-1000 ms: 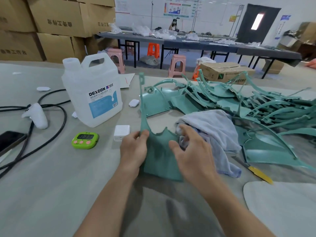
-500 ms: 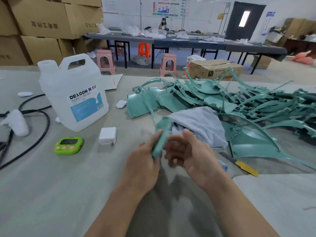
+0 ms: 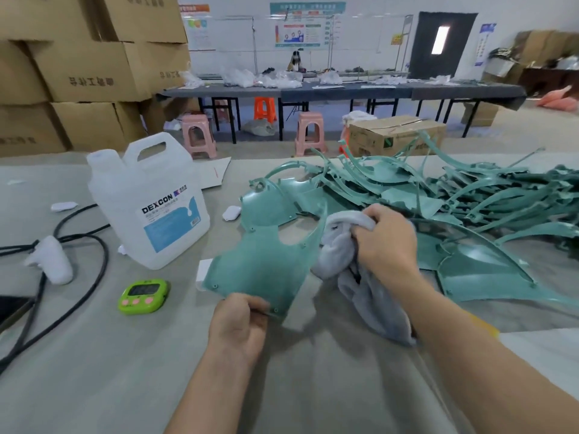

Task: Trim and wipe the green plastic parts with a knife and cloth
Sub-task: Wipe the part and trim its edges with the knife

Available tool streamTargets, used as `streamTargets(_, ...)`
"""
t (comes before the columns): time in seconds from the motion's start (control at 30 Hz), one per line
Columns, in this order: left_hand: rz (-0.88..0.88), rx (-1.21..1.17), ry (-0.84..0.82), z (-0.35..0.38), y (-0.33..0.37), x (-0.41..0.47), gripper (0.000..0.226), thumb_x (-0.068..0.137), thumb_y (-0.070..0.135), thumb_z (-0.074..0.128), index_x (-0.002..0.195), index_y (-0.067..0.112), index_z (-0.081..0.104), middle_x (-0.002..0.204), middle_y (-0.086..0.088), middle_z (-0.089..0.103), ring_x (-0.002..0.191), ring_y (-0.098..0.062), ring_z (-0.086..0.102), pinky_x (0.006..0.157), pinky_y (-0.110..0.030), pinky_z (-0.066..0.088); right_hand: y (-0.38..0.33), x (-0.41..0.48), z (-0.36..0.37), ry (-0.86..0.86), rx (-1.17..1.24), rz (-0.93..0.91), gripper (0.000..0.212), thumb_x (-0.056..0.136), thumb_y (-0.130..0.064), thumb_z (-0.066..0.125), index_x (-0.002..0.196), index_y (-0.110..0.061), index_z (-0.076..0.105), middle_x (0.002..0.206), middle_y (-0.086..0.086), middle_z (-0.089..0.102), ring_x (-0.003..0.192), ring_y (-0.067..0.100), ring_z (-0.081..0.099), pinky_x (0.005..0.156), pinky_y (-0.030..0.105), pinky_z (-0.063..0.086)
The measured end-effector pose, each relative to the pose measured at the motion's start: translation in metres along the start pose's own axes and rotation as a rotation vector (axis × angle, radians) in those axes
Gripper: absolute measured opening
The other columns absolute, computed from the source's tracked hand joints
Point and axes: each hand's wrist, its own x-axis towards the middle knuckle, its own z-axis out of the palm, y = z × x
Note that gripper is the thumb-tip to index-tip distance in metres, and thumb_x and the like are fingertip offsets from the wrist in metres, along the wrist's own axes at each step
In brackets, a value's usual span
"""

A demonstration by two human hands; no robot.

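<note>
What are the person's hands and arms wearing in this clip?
Nothing visible: the left hand and right hand are ungloved, with no rings, watch or wristband showing. Both forearms are uncovered to the frame's edge; no sleeve is in view.

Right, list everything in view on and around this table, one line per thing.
held green part: one, green, above the table centre
green parts pile: many, green, table right
cloth: one, grey, beside the held green part
yellow handle: one, blurred, behind the right forearm; likely the knife
jug: one, white, table left
timer: one, lime green, near the jug
controller: one, white, on black cables, far left
phone: one, black, left edge
cardboard boxes: several, brown, stacked back left
stools: two pink, one orange, floor beyond the table
table: one, grey, under it all
left hand: pinches the held green part's near edge
right hand: grips the cloth
</note>
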Motion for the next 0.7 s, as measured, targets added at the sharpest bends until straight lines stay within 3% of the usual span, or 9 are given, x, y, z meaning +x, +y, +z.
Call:
streamTargets(0.17, -0.035, -0.099, 0.100, 0.004, 0.001, 0.005, 0.044, 0.072, -0.029, 0.030, 0.074, 0.001, 0.061, 0.068, -0.009, 0.065, 0.070, -0.029, 0.056, 0.083, -0.045, 0.052, -0.038, -0.048, -0.014, 0.345, 0.174, -0.300, 0.007, 0.093, -0.029, 0.056, 0.087, -0.031, 0.054, 0.065, -0.012, 0.058, 0.069, 0.000, 0.055, 0.054, 0.019, 0.033)
streamTargets(0.27, -0.064, -0.062, 0.081, 0.004, 0.006, 0.003, 0.042, 0.074, -0.023, 0.032, 0.060, 0.004, 0.060, 0.056, -0.009, 0.061, 0.057, -0.027, 0.059, 0.063, -0.037, 0.054, -0.044, -0.053, -0.010, 0.448, 0.415, -0.086, 0.004, 0.096, -0.027, 0.058, 0.094, -0.026, 0.054, 0.070, -0.015, 0.058, 0.070, -0.002, 0.056, 0.058, 0.016, 0.037)
streamTargets(0.33, -0.055, -0.023, 0.113, 0.002, 0.008, 0.005, 0.035, 0.072, -0.021, 0.037, 0.060, 0.005, 0.058, 0.057, -0.011, 0.058, 0.055, -0.027, 0.056, 0.057, -0.030, 0.050, -0.042, -0.047, -0.009, 0.441, 0.575, 0.094, 0.007, 0.096, -0.027, 0.060, 0.091, -0.025, 0.055, 0.076, -0.013, 0.060, 0.069, 0.002, 0.055, 0.066, 0.030, 0.046)
streamTargets(0.43, -0.030, 0.124, 0.156, -0.004, 0.011, -0.001, 0.019, 0.076, -0.016, 0.043, 0.065, -0.002, 0.049, 0.055, -0.013, 0.048, 0.046, -0.025, 0.045, 0.043, -0.025, 0.039, -0.039, -0.055, -0.005, 0.347, 0.653, -0.055, 0.016, 0.095, -0.022, 0.064, 0.082, -0.024, 0.055, 0.069, -0.014, 0.058, 0.061, 0.005, 0.049, 0.060, 0.025, 0.044)
streamTargets(0.5, 0.035, 0.218, 0.069, -0.001, 0.005, -0.005, 0.023, 0.091, -0.007, 0.045, 0.076, 0.004, 0.057, 0.051, -0.015, 0.056, 0.044, -0.023, 0.055, 0.038, -0.023, 0.045, -0.043, -0.067, 0.004, 0.123, 0.489, -0.295, 0.011, 0.089, -0.023, 0.065, 0.083, -0.021, 0.057, 0.069, -0.011, 0.058, 0.061, 0.003, 0.046, 0.057, 0.020, 0.037)
streamTargets(0.6, 0.623, 0.179, 0.062, 0.017, 0.012, 0.002, 0.036, 0.075, -0.015, 0.038, 0.052, 0.005, 0.056, 0.030, -0.010, 0.043, 0.022, -0.017, 0.040, 0.033, -0.022, 0.033, -0.050, -0.080, 0.024, -0.261, 0.012, -0.553, 0.023, 0.086, -0.049, 0.054, 0.098, -0.031, 0.060, 0.084, -0.013, 0.056, 0.079, 0.008, 0.047, 0.074, 0.027, 0.038)
streamTargets(0.63, 0.859, 0.234, 0.110, 0.015, 0.010, 0.001, 0.035, 0.066, -0.018, 0.038, 0.042, 0.003, 0.052, 0.026, -0.010, 0.038, 0.016, -0.017, 0.031, 0.030, -0.026, 0.030, -0.053, -0.083, 0.032, -0.290, -0.140, -0.596, 0.031, 0.086, -0.058, 0.047, 0.106, -0.037, 0.057, 0.093, -0.015, 0.052, 0.088, 0.011, 0.043, 0.082, 0.030, 0.034)
streamTargets(0.67, 0.938, 0.255, 0.121, 0.012, 0.005, 0.004, 0.031, 0.066, -0.018, 0.042, 0.044, 0.000, 0.053, 0.027, -0.012, 0.040, 0.016, -0.020, 0.032, 0.027, -0.027, 0.031, -0.056, -0.086, 0.039, -0.272, -0.239, -0.608, 0.034, 0.086, -0.062, 0.043, 0.110, -0.040, 0.052, 0.100, -0.013, 0.047, 0.095, 0.013, 0.039, 0.087, 0.032, 0.031)
streamTargets(0.7, 0.832, 0.263, 0.082, 0.012, 0.000, 0.003, 0.024, 0.077, -0.012, 0.049, 0.056, -0.002, 0.059, 0.034, -0.014, 0.050, 0.022, -0.017, 0.045, 0.029, -0.024, 0.039, -0.058, -0.088, 0.046, -0.218, -0.282, -0.613, 0.030, 0.087, -0.060, 0.044, 0.109, -0.040, 0.050, 0.104, -0.011, 0.044, 0.098, 0.015, 0.038, 0.088, 0.034, 0.029)
